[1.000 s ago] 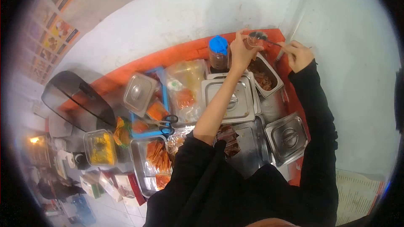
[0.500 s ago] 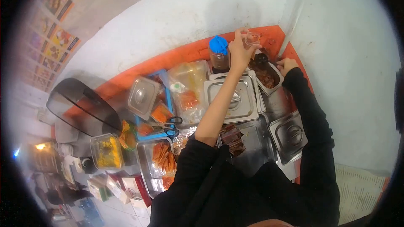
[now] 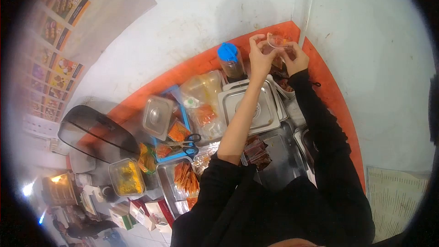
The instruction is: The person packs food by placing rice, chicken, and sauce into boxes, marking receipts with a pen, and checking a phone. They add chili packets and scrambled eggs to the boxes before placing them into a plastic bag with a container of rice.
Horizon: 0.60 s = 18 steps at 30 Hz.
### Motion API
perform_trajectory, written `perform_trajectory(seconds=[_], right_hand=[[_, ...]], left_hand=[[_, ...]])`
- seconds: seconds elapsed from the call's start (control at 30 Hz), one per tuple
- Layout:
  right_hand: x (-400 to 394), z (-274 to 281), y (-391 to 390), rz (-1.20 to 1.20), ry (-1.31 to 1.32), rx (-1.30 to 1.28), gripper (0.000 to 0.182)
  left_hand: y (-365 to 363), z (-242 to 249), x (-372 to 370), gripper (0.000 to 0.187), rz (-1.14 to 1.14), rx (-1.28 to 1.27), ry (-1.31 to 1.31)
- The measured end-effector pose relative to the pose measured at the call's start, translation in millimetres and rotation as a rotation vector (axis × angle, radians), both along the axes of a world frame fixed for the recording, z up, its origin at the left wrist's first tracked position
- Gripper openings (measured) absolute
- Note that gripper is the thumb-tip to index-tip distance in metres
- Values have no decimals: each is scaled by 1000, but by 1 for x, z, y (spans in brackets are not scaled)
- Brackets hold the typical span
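At the back corner of the counter, my left hand (image 3: 260, 59) pinches the side of a small clear plastic cup (image 3: 277, 41). From the other side, the fingers of my right hand (image 3: 295, 60) close on the same cup. Whether anything is inside it is hard to make out. Below the hands, a metal container of dark reddish-brown food (image 3: 284, 85) shows only in part, covered by my hands and sleeve. To the left of my left hand stands a clear jug with a blue lid (image 3: 229, 54).
Lidded steel pans (image 3: 238, 106) lie under my left forearm. Leftward are scissors (image 3: 185, 143) on a blue tray, a tray of packed orange food (image 3: 185, 176), a tub of yellow food (image 3: 127, 178) and a dark curved cover (image 3: 98, 130). Walls bound the orange counter (image 3: 338, 96).
My right hand has left the rim of the metal food container and moved up to the cup. My left hand still holds the cup. The view has shifted slightly.
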State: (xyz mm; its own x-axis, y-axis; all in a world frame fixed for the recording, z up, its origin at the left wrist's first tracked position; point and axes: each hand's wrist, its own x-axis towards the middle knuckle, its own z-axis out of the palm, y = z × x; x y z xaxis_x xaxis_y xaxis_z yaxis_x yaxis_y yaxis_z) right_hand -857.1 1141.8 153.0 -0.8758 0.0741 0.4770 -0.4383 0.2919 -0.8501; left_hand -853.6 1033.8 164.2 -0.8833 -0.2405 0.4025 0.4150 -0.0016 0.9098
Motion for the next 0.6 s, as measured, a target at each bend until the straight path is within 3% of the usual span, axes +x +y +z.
perform_trajectory(seconds=[0.07,0.17,0.3,0.37,0.4,0.47,0.6], right_hand=[[-6,-4,2,121,39,-229,12],[-7,2,10,164,8,-200,11],[-6,5,25,221,-30,-129,14],[-9,1,31,168,30,-105,14],[-9,3,33,168,29,-100,14],[-7,9,38,122,11,-121,12],[-12,10,52,106,1,-168,11]], left_hand=[[-6,-4,-3,40,-156,192,-61],[-17,-8,-10,32,-195,232,-42],[-25,-3,-16,34,-112,142,-2],[-28,-3,-18,43,107,-104,-60],[-27,-9,-21,43,107,-99,-62],[-24,-20,-25,41,451,-600,76],[-22,-8,-11,39,259,-838,-112]])
